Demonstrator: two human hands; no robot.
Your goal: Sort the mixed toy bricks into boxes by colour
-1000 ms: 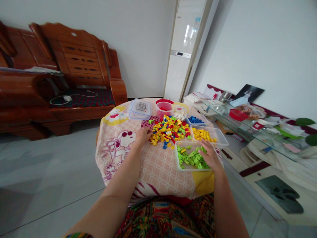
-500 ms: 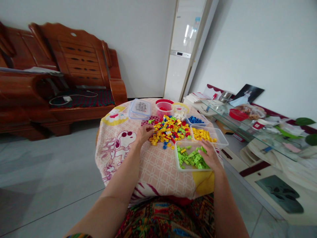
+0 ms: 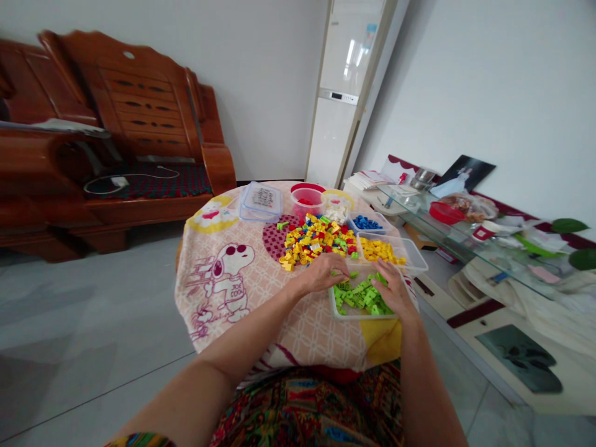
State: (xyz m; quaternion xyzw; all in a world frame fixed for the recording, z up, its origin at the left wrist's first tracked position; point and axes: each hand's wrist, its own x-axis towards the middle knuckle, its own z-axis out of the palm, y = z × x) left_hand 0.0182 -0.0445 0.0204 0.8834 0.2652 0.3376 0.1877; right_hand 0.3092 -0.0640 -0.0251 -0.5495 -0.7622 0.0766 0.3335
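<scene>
My left hand reaches over the left rim of the clear plastic tray, which holds green toy bricks. Its fingers are bent together, and whatever is in them is too small to make out. A yellow brick lies among the green ones just below those fingertips. Over the right side of the same tray rests my right hand, fingers apart, holding nothing visible. A mixed pile of bricks, mostly yellow and red, lies beyond my left hand.
Behind the green tray stand a box of yellow bricks and a box of blue bricks. White bricks, a round tub with red pieces and a lidded box sit farther back. A glass shelf runs along the right.
My left hand has moved right, from the left edge of the mixed pile to the green tray's left side. My right hand stays at the tray. The view has shifted slightly.
</scene>
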